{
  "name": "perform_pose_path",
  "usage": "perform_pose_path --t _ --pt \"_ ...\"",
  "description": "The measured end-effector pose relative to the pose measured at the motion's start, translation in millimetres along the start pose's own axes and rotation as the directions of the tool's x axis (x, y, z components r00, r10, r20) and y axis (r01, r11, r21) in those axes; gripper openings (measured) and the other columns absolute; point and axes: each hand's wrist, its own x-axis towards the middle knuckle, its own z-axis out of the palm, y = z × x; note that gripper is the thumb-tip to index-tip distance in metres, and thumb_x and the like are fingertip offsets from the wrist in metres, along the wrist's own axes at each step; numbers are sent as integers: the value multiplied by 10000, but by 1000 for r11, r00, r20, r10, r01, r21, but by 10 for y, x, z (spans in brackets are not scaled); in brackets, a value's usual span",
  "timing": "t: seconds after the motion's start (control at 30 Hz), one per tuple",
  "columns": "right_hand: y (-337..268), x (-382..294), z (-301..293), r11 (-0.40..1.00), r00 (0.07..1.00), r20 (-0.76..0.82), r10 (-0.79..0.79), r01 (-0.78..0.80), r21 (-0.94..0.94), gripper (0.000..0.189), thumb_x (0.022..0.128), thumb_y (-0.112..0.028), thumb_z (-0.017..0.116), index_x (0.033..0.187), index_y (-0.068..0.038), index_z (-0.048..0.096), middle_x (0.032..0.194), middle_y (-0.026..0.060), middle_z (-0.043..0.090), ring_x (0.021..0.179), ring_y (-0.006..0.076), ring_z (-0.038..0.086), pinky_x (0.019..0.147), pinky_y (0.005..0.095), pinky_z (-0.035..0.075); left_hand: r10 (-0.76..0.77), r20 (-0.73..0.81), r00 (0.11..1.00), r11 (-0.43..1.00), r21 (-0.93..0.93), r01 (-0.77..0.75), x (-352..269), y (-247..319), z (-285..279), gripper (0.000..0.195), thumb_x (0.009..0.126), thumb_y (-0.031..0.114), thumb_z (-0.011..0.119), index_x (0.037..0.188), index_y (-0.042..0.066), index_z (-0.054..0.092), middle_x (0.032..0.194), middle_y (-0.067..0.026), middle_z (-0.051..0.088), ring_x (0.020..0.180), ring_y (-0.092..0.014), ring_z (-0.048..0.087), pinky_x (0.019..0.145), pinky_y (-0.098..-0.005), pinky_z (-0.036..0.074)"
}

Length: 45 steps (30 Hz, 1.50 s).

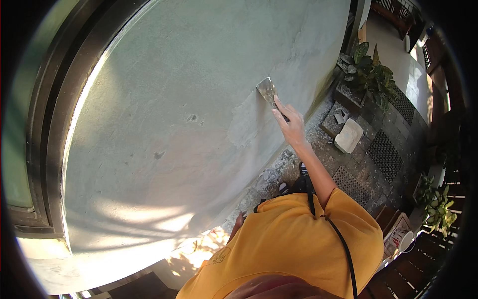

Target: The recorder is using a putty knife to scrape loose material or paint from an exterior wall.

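My right hand (291,121) is closed around the handle of a putty knife (267,89), with a finger stretched along it. The broad metal blade lies against the plastered wall (209,78), at the upper edge of a paler smooth patch (246,119). White dust or filler marks my fingers. Small pits (192,117) and dark marks show in the wall to the left of the blade. My left hand (240,219) hangs low beside my body, near the wall's foot; it is partly hidden, and whether it holds anything is unclear.
A dark window frame (56,112) borders the wall at left. On the paving at right lie a pale block-like container (348,136), a stone slab (332,123) and perforated mats (384,155). A leafy plant (369,74) stands beyond; a white bucket (405,241) is at lower right.
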Motion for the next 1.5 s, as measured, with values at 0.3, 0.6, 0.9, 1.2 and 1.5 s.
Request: perform_pose_path --t 0.3,0.6,0.9,1.2,1.5 --pt "131 89 -113 978 990 75 -117 127 -163 407 872 -258 622 1275 -246 571 760 87 519 624 258 525 607 367 454 -8 -1 1000 1000 30 8 -141 217 -160 643 945 606 190 1443 217 308 1421 -88 423 1285 -319 393 1024 -514 302" --pt "251 441 -427 825 906 129 -403 421 -376 428 813 -238 662 1226 -335 602 732 34 497 628 216 537 583 348 462 -19 -98 995 999 31 22 -150 582 -86 630 946 607 188 1419 226 354 1358 -60 496 1235 -273 455 1003 -492 322" --pt "241 826 -672 649 778 200 -595 613 -452 445 783 -175 680 1199 -321 620 747 35 504 661 209 524 601 336 436 -59 -59 996 994 93 65 77 439 -12 634 951 598 176 1412 213 381 1332 -97 521 1202 -331 474 1008 -488 331" --pt "170 836 -672 577 760 299 -578 639 -509 554 734 -78 647 1208 -362 604 762 5 507 702 179 532 624 308 429 -44 26 999 998 46 43 338 547 159 631 955 588 185 1392 187 402 1306 -100 537 1166 -304 499 975 -467 368" --pt "225 902 -682 572 744 309 -592 658 -490 533 759 -102 649 1219 -366 594 785 2 533 716 183 537 631 310 416 123 -65 990 991 66 -118 193 970 468 579 955 581 229 1320 193 456 1255 -68 566 1116 -223 528 948 -458 371"
